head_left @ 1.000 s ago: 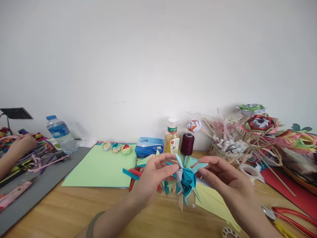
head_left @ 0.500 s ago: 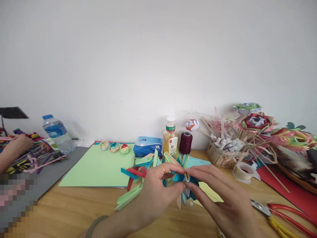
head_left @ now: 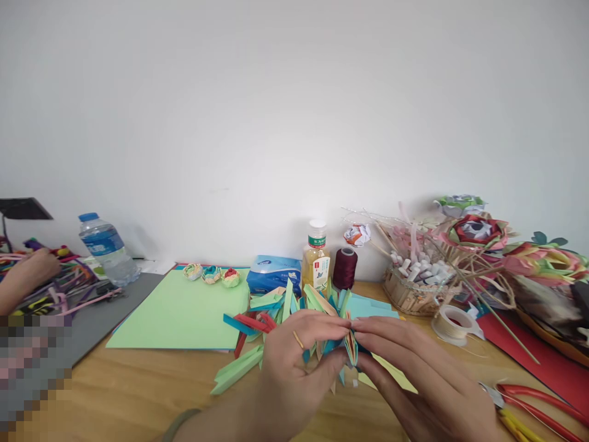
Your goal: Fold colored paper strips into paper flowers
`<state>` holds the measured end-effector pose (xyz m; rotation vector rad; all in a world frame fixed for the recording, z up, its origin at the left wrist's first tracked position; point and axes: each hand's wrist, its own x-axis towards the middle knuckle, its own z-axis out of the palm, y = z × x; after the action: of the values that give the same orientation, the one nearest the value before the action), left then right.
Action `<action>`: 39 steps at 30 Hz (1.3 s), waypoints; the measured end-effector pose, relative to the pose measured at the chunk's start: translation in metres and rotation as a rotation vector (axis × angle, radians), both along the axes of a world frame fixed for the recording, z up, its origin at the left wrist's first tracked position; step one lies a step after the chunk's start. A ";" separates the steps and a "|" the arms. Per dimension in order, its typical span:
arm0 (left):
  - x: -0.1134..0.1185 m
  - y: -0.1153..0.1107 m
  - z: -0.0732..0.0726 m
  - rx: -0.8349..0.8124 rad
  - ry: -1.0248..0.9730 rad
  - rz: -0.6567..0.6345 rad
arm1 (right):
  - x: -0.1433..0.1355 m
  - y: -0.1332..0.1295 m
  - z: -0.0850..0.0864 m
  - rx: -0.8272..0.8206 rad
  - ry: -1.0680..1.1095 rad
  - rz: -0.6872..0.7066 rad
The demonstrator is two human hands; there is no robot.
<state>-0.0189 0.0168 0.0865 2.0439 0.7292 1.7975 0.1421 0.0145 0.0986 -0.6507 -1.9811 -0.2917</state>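
A layered piece of folded paper (head_left: 351, 348), with cream, orange and blue edges, is pinched between both hands at the lower centre. My left hand (head_left: 301, 362), with a ring and a wristband, grips it from the left with thumb and fingers. From the right, my right hand (head_left: 414, 365) holds its other side, fingertips close to those of the left. Behind the hands lies a pile of folded paper strips (head_left: 288, 301) in green, blue, red and peach. Part of the held paper is hidden by the fingers.
Green sheets (head_left: 184, 313) bear three small paper flowers. Behind stand a tissue pack (head_left: 275, 274), a drink bottle (head_left: 317, 255) and a thread spool (head_left: 345, 269). Rightward are a basket (head_left: 409, 298), tape (head_left: 453, 325) and red-handled pliers (head_left: 538, 399). Another person's hand (head_left: 34, 270) is far left.
Both hands have shifted slightly, the right one a little lower and rightward. The layered edges of the held paper now show more widely between the fingers.
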 end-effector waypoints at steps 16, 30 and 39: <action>-0.001 -0.003 0.000 -0.057 0.052 -0.036 | -0.001 -0.001 0.009 -0.082 0.051 0.085; -0.015 0.005 0.015 -0.288 0.206 -0.251 | 0.002 0.002 0.004 -0.416 0.088 0.306; -0.015 0.005 0.021 -0.769 0.073 -0.408 | 0.004 0.007 -0.001 -1.077 0.213 0.376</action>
<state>-0.0340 0.0216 0.1080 1.5799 0.7887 0.9987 0.1459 0.0216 0.0976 -0.8765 -1.8955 1.0980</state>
